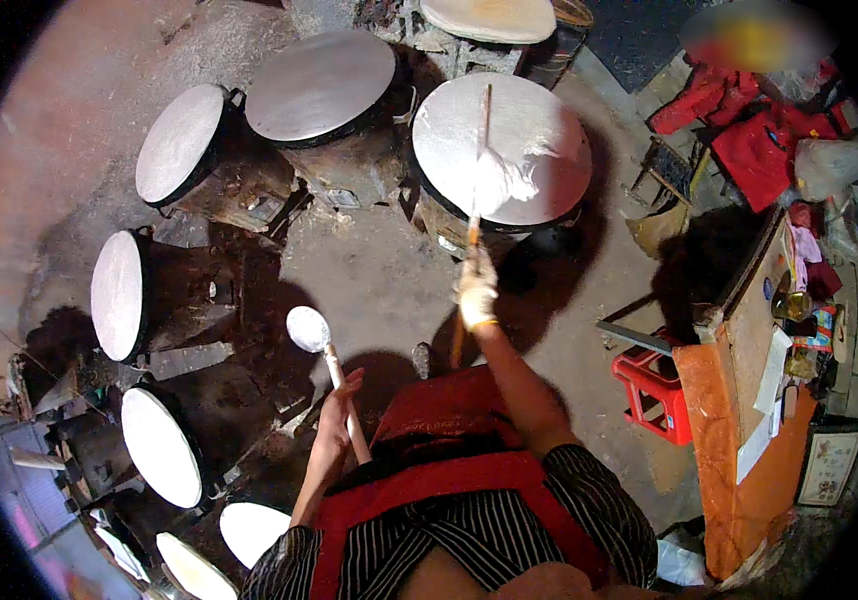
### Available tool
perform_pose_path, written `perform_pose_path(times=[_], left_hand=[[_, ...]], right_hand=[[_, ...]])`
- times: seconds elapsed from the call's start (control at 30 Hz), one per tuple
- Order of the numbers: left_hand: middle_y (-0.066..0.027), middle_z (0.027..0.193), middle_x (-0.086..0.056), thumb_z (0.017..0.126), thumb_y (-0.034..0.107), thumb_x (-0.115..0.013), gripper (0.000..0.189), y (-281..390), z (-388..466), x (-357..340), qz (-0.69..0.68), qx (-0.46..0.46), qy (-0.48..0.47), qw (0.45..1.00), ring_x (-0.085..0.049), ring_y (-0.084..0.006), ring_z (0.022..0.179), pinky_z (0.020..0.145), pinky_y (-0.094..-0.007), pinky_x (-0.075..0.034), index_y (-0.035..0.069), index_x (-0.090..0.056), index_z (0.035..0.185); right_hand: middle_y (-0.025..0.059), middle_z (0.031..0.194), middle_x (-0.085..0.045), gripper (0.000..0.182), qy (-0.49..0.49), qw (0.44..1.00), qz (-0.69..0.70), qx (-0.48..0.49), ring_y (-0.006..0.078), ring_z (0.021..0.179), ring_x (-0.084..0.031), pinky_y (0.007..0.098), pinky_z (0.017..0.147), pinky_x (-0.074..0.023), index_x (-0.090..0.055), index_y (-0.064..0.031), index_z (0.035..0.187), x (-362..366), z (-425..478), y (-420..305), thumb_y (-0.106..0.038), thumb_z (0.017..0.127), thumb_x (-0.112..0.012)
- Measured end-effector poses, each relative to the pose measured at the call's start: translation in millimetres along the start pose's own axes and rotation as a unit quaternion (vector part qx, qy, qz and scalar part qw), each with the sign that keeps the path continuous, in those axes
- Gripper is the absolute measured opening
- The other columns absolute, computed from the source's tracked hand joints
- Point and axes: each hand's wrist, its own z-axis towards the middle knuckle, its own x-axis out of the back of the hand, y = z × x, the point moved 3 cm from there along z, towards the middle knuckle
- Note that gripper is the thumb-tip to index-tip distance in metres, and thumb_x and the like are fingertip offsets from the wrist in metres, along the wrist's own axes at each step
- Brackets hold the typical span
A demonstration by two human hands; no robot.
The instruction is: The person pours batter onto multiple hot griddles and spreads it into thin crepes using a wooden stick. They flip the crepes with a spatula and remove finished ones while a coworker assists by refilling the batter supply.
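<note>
My right hand (pixel 478 292), in a white knitted glove, grips a long thin wooden stick (pixel 484 135) that reaches across a round flat griddle (pixel 444 120). White batter (pixel 502 180) lies in a wet heap near the griddle's front, beside and under the stick; a swirl of it shows further right. The griddle's right part is in shadow. My bare left hand (pixel 340 412) holds the pale handle of a ladle (pixel 309 328). Its round bowl, coated or filled with white, is over the floor, away from the griddles.
More round griddles on stoves curve around the left, among them a bare grey one (pixel 320 86) and several white-covered ones (pixel 180 142). At right are a red plastic stool (pixel 652 394), an orange-sided table (pixel 710 450) bearing jars and papers, and red cloth (pixel 755 157).
</note>
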Motion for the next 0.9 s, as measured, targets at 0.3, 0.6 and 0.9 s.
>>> perform_pose_path(times=[0.3,0.6,0.9], left_hand=[[-0.005,0.112,-0.054,0.083,0.017,-0.056,0.036,2,-3,-74,0.07,-0.07,-0.091,0.991,-0.047,-0.0162,0.104,0.094,-0.0269,-0.031,0.003,-0.055,0.117],[-0.0052,0.126,-0.046,0.087,0.021,-0.051,0.039,1,-12,-146,0.124,-0.093,-0.075,0.985,-0.037,-0.0151,0.114,0.098,-0.0263,-0.023,0.003,-0.052,0.122],[0.0059,0.069,-0.042,0.087,0.018,-0.053,0.031,-19,-12,-227,0.053,-0.026,-0.081,0.995,-0.043,-0.008,0.058,0.05,-0.0223,-0.036,0.006,-0.054,0.116]], right_hand=[[0.0024,0.065,-0.049,0.028,-0.003,0.967,0.243,-0.076,0.0122,0.041,-0.042,0.028,0.033,-0.0326,-0.049,-0.0221,0.115,14,33,-56,-0.036,0.091,-0.051],[-0.0034,0.07,-0.055,0.033,-0.1,0.995,-0.016,-0.015,0.0048,0.057,-0.047,0.0202,0.053,-0.0408,-0.058,-0.0025,0.106,141,27,-36,-0.03,0.094,-0.047],[-0.0016,0.06,-0.048,0.037,-0.3,0.95,-0.017,-0.084,0.0096,0.046,-0.043,0.0268,0.041,-0.033,-0.06,-0.0027,0.093,142,42,-84,-0.038,0.089,-0.051]])
